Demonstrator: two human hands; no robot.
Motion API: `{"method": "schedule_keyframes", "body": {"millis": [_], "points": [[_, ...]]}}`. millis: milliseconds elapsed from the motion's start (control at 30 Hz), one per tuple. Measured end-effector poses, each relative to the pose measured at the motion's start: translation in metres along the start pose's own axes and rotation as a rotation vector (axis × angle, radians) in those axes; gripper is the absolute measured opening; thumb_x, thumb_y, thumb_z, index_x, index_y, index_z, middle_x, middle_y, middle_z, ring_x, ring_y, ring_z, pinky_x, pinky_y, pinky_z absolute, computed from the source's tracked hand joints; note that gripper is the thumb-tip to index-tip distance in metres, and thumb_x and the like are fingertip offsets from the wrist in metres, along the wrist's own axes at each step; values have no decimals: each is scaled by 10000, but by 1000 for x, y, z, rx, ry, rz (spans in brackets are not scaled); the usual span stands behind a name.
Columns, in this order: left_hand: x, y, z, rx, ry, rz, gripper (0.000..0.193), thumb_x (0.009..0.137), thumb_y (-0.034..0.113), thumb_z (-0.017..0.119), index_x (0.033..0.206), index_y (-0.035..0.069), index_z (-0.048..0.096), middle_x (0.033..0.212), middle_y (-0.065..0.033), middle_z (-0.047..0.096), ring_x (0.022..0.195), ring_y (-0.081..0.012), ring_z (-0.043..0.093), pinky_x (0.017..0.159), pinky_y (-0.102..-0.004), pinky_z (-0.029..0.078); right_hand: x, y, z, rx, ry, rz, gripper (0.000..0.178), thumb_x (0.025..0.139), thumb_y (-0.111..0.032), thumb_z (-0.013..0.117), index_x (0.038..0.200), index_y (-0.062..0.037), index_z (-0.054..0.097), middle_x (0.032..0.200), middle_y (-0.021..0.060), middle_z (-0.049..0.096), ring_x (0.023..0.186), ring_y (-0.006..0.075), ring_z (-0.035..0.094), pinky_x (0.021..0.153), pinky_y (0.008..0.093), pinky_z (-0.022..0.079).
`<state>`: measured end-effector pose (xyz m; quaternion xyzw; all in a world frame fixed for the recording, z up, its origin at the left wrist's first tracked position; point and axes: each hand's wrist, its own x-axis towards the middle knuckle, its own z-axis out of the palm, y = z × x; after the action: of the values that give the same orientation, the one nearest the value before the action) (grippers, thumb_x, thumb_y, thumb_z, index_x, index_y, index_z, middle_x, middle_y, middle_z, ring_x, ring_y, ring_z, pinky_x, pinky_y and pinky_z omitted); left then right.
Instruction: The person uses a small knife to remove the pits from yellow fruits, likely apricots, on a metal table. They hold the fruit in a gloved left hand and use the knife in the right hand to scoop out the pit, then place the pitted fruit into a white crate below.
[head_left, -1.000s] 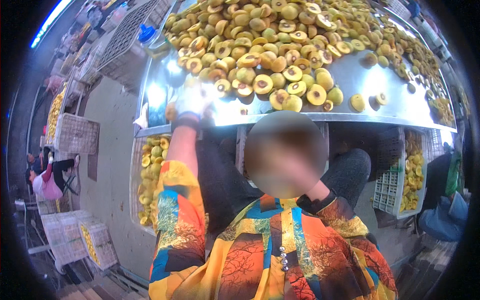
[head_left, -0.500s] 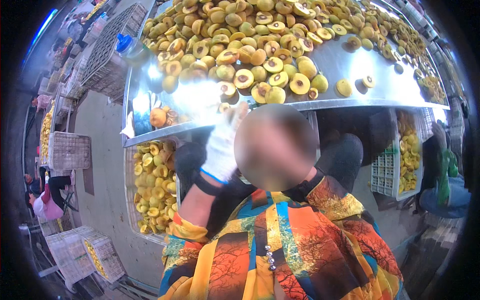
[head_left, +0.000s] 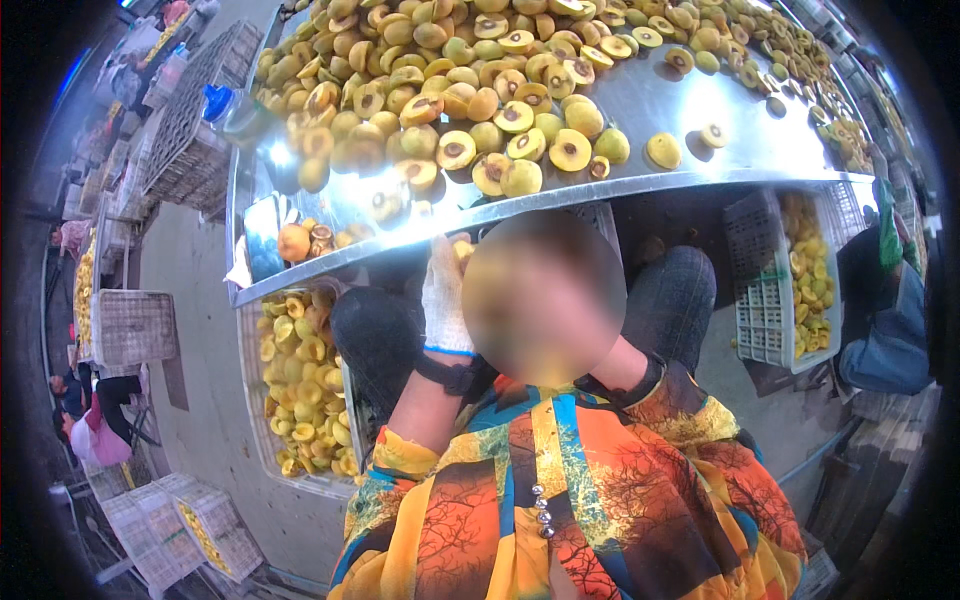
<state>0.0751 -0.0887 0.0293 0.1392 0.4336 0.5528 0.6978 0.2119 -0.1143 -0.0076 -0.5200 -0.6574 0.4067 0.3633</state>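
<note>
Rising beside the head, the left hand [head_left: 446, 296], in a white glove, shows its fingers pressed together; whether it pinches anything cannot be told. The right hand is not in view. Halved yellow fruit [head_left: 470, 95], pits removed, covers most of the steel table [head_left: 640, 110], which suggests that much cutting is already done. A crate of halves [head_left: 295, 385] sits below the left edge of the table, well filled, and a second crate [head_left: 790, 280] stands at the right, part filled. A few whole fruits [head_left: 293, 241] remain near the table's front left corner, so some work appears left.
</note>
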Motion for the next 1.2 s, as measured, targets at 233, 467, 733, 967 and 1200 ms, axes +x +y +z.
{"method": "schedule_keyframes", "body": {"millis": [233, 467, 733, 967, 1200], "points": [[-9, -9, 12, 222, 35, 273, 436, 950, 418, 387, 1121, 27, 473, 901, -99, 577, 777, -172, 571, 708, -300, 489, -18, -24, -7, -226, -42, -15, 332, 863, -299, 541, 923, -7, 396, 724, 257, 589, 696, 440, 579, 610, 509, 454], [-10, -21, 11, 136, -8, 358, 353, 948, 337, 440, 1098, 22, 493, 979, -101, 567, 787, -163, 570, 693, -283, 497, -24, -26, 9, -205, 7, 105, 299, 862, -251, 530, 939, 5, 396, 719, 268, 586, 698, 449, 580, 623, 508, 465], [-4, -12, 5, 188, 91, 264, 259, 916, 277, 515, 959, 22, 536, 818, -108, 605, 664, -170, 589, 582, -270, 494, -21, -58, 2, -209, -209, 300, 275, 873, -207, 501, 928, 28, 369, 706, 296, 563, 692, 478, 554, 615, 519, 437], [0, -7, 0, 269, 130, 282, 251, 904, 260, 533, 867, 13, 558, 737, -100, 607, 608, -156, 579, 544, -235, 472, -17, -61, 5, -162, -250, 295, 280, 858, -196, 505, 910, 49, 381, 727, 308, 575, 726, 473, 572, 647, 512, 463], [0, -10, 0, 326, 130, 378, 282, 911, 283, 518, 859, 9, 559, 742, -104, 608, 593, -156, 574, 531, -249, 466, -19, -51, 17, -63, -187, 299, 276, 836, -171, 514, 909, 62, 385, 743, 322, 563, 748, 478, 562, 652, 500, 447]]}}
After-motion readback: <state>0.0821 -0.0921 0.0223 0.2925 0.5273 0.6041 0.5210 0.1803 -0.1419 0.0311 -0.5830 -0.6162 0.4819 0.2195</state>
